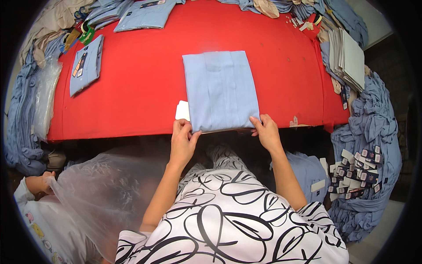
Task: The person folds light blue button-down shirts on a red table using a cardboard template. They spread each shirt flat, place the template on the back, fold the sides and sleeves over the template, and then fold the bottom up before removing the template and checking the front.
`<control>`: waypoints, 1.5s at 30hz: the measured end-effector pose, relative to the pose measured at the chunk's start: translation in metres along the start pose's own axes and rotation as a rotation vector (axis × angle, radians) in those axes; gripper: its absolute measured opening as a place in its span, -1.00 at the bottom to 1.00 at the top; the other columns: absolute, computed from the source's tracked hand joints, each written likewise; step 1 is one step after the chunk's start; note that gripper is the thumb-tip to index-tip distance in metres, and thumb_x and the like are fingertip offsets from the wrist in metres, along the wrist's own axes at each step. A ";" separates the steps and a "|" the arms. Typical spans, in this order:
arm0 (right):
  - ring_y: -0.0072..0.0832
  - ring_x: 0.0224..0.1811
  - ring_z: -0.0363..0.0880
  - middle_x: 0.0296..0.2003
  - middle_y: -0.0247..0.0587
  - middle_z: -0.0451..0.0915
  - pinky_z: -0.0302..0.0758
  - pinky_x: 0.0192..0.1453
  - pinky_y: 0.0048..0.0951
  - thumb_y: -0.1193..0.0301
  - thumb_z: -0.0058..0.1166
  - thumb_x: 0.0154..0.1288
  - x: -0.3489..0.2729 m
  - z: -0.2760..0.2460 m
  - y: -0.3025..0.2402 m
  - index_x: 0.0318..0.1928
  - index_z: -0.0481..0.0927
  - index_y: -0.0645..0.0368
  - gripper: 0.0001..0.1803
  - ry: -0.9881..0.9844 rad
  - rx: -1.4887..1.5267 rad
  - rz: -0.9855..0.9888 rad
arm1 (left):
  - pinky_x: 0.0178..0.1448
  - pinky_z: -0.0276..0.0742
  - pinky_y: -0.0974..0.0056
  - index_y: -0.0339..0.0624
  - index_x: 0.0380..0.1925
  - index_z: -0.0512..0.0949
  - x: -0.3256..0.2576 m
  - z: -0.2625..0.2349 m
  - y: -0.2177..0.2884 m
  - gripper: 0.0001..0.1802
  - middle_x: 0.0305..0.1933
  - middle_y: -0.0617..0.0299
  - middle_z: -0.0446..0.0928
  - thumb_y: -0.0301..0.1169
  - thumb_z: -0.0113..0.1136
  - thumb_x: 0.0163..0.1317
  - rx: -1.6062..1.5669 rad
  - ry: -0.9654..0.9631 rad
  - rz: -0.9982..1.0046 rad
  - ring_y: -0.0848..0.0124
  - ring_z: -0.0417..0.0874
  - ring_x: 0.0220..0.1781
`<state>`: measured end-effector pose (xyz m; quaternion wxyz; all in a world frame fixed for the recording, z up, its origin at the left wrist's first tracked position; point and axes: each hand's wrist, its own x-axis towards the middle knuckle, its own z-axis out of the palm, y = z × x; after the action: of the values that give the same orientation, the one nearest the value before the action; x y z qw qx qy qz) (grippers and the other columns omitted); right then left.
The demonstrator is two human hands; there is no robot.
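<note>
A folded light blue shirt [222,90] lies back side up on the red-covered table, its near edge at the table's front edge. The fingers of my left hand [182,141] are closed on its near left corner. My right hand [265,132] pinches the near right corner between thumb and fingers. Under the shirt's near edge shows a thin pale strip. A white card [182,110] sticks out from beneath the shirt's left side, just beyond my left hand. What lies inside the folds is hidden.
Bagged folded shirts [145,15] and another folded shirt [86,65] lie on the red table [132,79]. White boards [347,57] stand at the right, above heaped blue shirts [373,110] and many tags [355,174]. At lower left, another person's hand [39,182] touches clear plastic [110,185].
</note>
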<state>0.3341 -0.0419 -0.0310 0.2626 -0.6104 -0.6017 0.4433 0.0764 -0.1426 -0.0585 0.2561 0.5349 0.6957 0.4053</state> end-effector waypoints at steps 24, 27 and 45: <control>-0.08 0.58 -0.01 0.50 -0.10 0.16 -0.15 0.53 0.33 -0.10 0.01 0.39 0.138 0.107 -0.073 0.45 0.30 -0.03 -0.26 0.169 -0.664 -0.746 | 0.27 0.44 0.06 0.16 0.21 0.57 0.019 -0.001 -0.005 -0.36 0.27 0.19 0.42 -0.27 0.45 0.03 0.495 0.017 0.519 0.13 0.41 0.24; -0.08 0.58 -0.01 0.49 -0.11 0.17 -0.21 0.55 0.29 -0.09 0.08 0.34 0.125 0.074 -0.055 0.44 0.32 -0.02 -0.24 0.080 -0.500 -0.766 | 0.24 0.47 0.07 0.14 0.19 0.59 0.017 -0.014 -0.009 -0.38 0.20 0.24 0.48 -0.35 0.42 0.03 0.472 -0.048 0.551 0.16 0.44 0.18; -0.30 0.00 0.64 -0.07 -0.12 0.67 0.50 0.16 -0.37 0.75 0.06 0.10 0.023 -0.081 -0.124 0.04 0.64 0.22 -0.54 -0.058 -0.174 -0.867 | -0.16 0.49 0.34 -0.14 0.07 0.63 0.112 -0.128 0.122 -0.50 -0.22 0.26 0.65 -0.69 0.27 0.07 -0.109 0.106 0.613 0.43 0.55 -0.27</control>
<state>0.3382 0.0152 0.1076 0.3550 -0.3089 -0.8441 0.2569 0.0078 -0.0609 0.1213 0.1140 0.6833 0.4916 0.5277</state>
